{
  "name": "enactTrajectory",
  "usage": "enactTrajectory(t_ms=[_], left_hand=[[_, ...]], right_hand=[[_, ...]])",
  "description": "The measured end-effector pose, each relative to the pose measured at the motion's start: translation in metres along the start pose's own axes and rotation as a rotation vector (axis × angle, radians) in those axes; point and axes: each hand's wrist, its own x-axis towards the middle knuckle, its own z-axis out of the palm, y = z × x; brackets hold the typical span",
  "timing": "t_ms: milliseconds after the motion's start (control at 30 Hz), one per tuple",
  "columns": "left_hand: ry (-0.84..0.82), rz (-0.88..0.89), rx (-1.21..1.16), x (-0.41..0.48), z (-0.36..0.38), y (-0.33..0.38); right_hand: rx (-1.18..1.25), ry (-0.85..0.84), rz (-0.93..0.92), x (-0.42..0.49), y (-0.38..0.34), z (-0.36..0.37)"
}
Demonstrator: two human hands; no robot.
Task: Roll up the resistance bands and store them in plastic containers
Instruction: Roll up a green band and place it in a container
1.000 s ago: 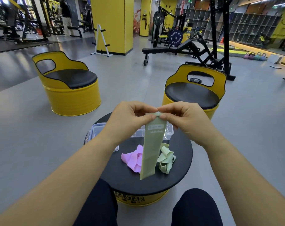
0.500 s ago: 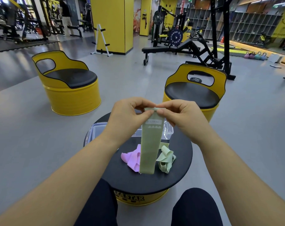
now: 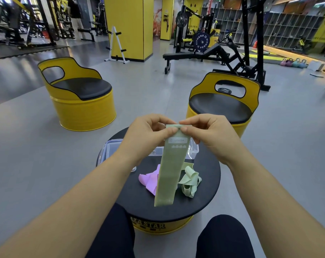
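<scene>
Legs (image 3: 113, 235): dark trousers at the very bottom, one knee on each side of the counter.
Counter (image 3: 206, 189): round black top on a yellow drum.
Long green band (image 3: 168, 174): held up over the counter, hanging flat and straight, top edge turned over a little, white label near the top.
Pink band (image 3: 148, 181): crumpled on the counter, partly behind the hanging band.
Pale green band (image 3: 190, 180): loose loops on the counter, just right of the hanging band.
Left hand (image 3: 144, 138): fingers (image 3: 154, 119) curled, pinching the band's top left.
Right hand (image 3: 212, 135): fingers curled, pinching the band's top right.
Plastic boxes (image 3: 111, 151): clear, on the counter's far side, behind the hands.
Yellow chairs (image 3: 79, 101): two on the grey floor, one left, one right.
Weight bench (image 3: 195, 54): black, far back.
</scene>
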Motion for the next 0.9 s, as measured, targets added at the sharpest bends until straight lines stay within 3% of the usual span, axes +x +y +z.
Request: enactTrajectory(t_ms=[200, 900], left_hand=[[-0.005, 0.002, -0.108, -0.0035, 0.0012, 0.0034], [0.005, 0.036, -0.054, -0.0043, -0.0007, 0.002]], right_hand=[[0.011, 0.005, -0.01, -0.002, -0.0021, -0.0001], [-0.052, 0.096, -0.155, -0.0082, 0.0048, 0.0073]])
